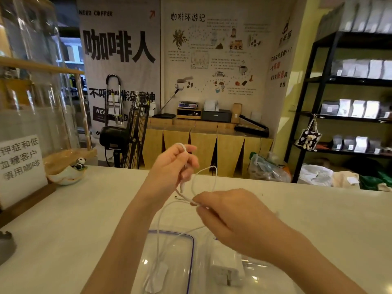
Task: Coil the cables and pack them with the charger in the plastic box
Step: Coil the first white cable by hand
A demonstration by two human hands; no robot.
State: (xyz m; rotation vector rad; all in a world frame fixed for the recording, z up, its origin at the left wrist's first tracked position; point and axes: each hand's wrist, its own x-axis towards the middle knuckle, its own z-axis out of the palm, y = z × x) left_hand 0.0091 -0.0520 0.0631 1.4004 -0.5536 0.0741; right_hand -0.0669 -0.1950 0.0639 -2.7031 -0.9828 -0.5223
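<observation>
A thin white cable loops in the air between my two hands above the white counter. My left hand is raised and pinches one part of it, a plug end dangling below the fingers. My right hand is lower and grips the cable near another plug end. The cable's slack hangs down onto a clear plastic lid with a blue seal at the near edge. A white charger lies just right of that lid, under my right forearm. The plastic box itself is hard to make out.
A sign in a wooden stand and a small bowl with a panda figure sit at the counter's left. A grey object pokes in at the left edge. Behind the counter are a fan, wooden cabinets and black shelving.
</observation>
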